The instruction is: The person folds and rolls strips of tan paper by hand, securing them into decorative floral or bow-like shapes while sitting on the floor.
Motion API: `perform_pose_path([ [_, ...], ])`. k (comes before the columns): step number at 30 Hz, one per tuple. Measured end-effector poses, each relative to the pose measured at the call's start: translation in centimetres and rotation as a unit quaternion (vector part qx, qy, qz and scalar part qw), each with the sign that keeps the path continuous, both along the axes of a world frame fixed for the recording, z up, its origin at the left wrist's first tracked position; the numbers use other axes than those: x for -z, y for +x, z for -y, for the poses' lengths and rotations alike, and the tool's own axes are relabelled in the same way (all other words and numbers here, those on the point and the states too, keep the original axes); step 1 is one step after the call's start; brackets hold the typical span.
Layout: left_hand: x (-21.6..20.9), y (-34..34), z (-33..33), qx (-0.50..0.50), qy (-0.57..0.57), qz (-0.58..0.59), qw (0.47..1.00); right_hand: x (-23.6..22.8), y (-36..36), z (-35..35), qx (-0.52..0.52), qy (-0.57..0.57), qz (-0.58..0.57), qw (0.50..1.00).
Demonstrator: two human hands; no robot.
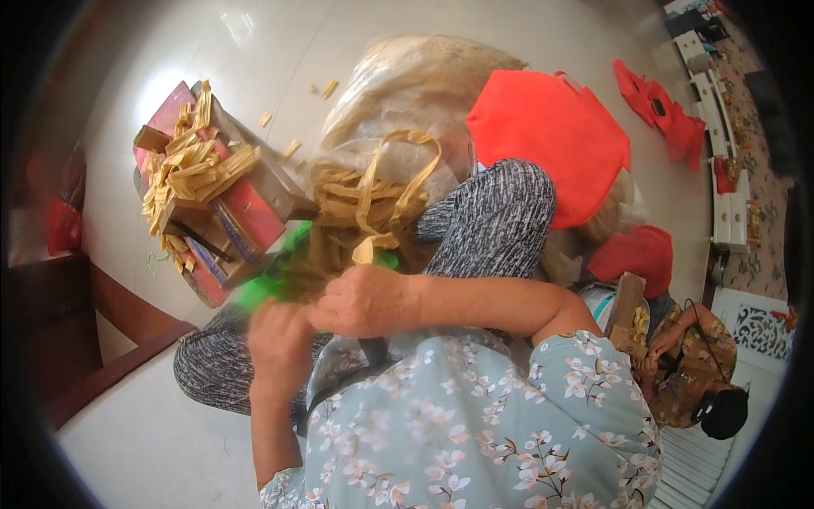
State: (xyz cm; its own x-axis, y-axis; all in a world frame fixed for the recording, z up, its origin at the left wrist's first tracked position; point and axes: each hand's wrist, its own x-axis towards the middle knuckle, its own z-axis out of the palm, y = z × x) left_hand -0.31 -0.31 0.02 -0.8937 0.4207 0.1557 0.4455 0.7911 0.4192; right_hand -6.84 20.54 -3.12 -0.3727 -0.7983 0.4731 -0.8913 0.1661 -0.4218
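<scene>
Our right hand [360, 301] has its fingers curled in and appears to grip a yellow strip [363, 251], whose fold rises just above the knuckles. Our left hand [280, 331] is close beside it, blurred; we cannot tell whether it is wide or narrow, or what it holds. For good results, we should anchor the strip firmly with the right fingers and let the left do the fine work, pressing each fold flat with even tension. Excess pull could split the strip.

Beyond the hands, loose strips [331, 191] lie before our lap, with one long loop arching above them; we judge it best to free that slack before tightening. Green material [254, 293] shows just beyond the left hand; we should part it from the strip. Farther left, folded pieces [191, 174] lie on a red bench [257, 210].
</scene>
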Motion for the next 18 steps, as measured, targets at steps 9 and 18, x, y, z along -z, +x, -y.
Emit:
perform_pose_path([
  [9,2.1,3.0,7.2,-0.042,-0.129,-0.068,0.988,1.7,0.2,-6.2,0.052,0.151,0.171,0.972],
  [18,-1.3,0.0,3.5,-0.229,0.442,0.112,0.86,-2.9,-2.0,-3.1,0.06,0.054,0.393,0.916],
])
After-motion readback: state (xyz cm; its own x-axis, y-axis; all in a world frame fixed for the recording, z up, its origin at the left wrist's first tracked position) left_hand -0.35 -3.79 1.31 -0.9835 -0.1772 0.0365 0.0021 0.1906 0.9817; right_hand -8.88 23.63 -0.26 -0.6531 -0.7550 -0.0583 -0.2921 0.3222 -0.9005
